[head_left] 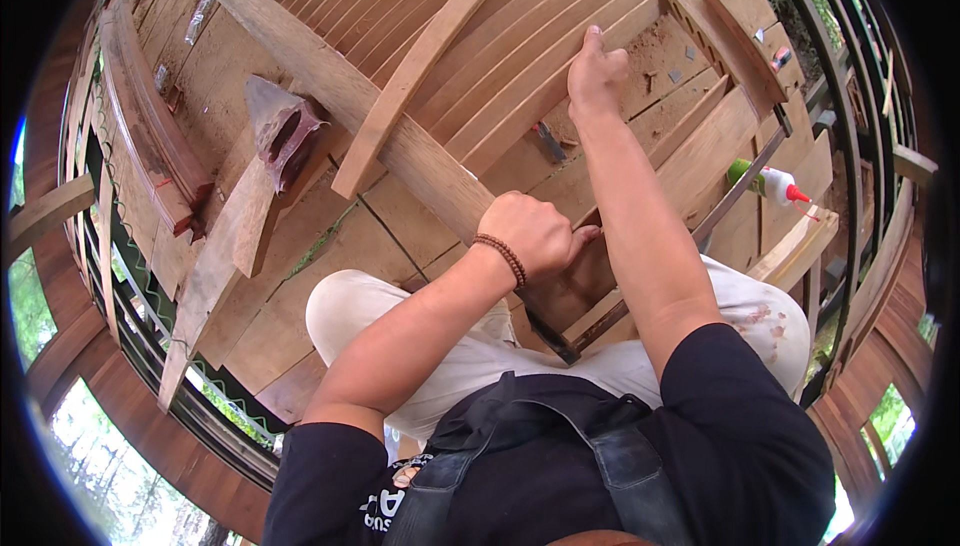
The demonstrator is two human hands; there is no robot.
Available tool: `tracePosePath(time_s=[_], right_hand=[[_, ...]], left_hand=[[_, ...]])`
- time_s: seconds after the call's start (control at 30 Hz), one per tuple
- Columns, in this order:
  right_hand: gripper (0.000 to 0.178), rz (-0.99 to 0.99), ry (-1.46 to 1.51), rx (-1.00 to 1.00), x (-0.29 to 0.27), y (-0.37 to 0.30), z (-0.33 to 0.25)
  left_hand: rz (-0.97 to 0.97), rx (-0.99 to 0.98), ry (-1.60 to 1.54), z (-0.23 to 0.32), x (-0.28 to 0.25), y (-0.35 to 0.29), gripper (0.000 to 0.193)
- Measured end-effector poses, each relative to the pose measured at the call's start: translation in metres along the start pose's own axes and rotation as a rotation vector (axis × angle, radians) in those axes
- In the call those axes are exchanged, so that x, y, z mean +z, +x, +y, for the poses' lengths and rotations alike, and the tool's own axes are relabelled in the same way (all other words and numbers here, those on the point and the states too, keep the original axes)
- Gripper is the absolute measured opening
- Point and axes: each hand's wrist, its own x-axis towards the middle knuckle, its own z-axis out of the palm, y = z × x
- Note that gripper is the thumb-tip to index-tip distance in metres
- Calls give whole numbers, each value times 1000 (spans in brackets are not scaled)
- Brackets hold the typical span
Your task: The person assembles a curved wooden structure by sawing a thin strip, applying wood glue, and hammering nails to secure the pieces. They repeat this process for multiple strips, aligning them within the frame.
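My left hand (pixel 528 234), with a brown beaded bracelet at the wrist, is closed in a fist by the near end of a long wooden beam (pixel 310 61). Whatever it grips is hidden under the fingers. Just below it shows the dark end of a long bar clamp (pixel 742 186), whose bar passes behind my right forearm. Farther forward, my right hand (pixel 597 71) is closed with the thumb pointing away, against the nearest slat (pixel 530 118) of a row of curved wooden slats. What its fingers hold cannot be made out.
A curved wooden piece (pixel 425 71) lies across the beam. At left are reddish curved boards (pixel 150 111) and a crumpled, torn bag (pixel 283 136) on a board. A white glue bottle with a red tip (pixel 780 184) lies at right. Dark metal railings (pixel 845 96) edge the plank floor.
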Motion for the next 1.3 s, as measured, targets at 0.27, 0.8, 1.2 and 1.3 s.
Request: tracePosePath(time_s=[0.27,0.8,1.2,1.3], right_hand=[[51,39,-90,-30,1,11,7],[47,-44,-13,7,-10,15,1],[46,-15,96,61,-8,16,-3],[48,12,20,22,-4,16,-2]], left_hand=[[4,22,26,3,5,7,66],[20,94,37,0,0,7,64],[-8,67,17,4,-5,8,68],[7,70,11,1,0,8,68]])
